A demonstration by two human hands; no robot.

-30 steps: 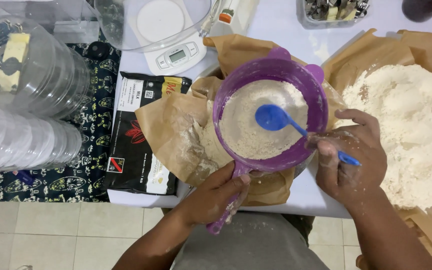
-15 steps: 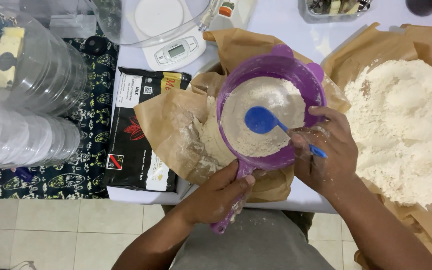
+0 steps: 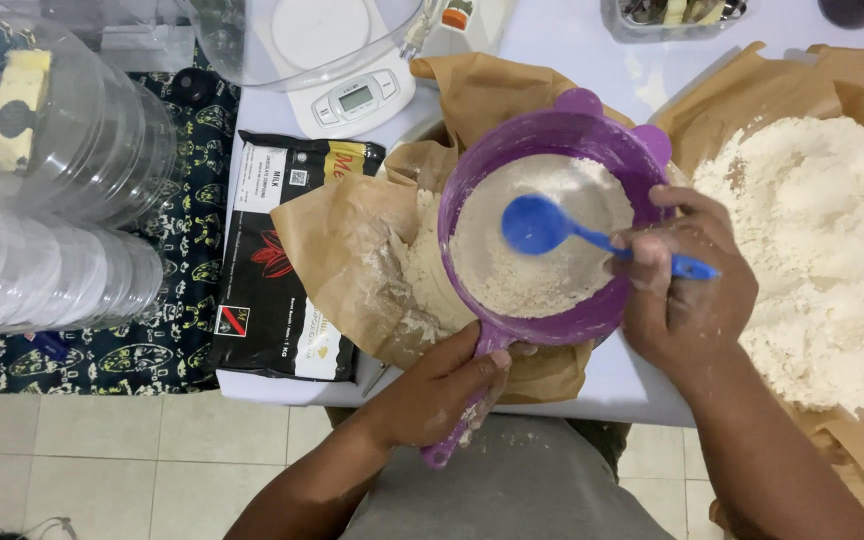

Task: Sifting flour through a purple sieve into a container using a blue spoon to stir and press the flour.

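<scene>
Sieve [image 3: 552, 230], purple and part full of flour, sits over brown paper [image 3: 352, 260] at the table's near edge. I see my left hand [image 3: 432, 395] wrapped round its handle, my right hand [image 3: 687, 285] pinching a blue spoon [image 3: 552, 228] inside it. Flour heap [image 3: 812, 250] lies right.

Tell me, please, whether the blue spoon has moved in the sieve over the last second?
Yes. The blue spoon first swung left, then back right and up toward the kitchen scale.
</scene>
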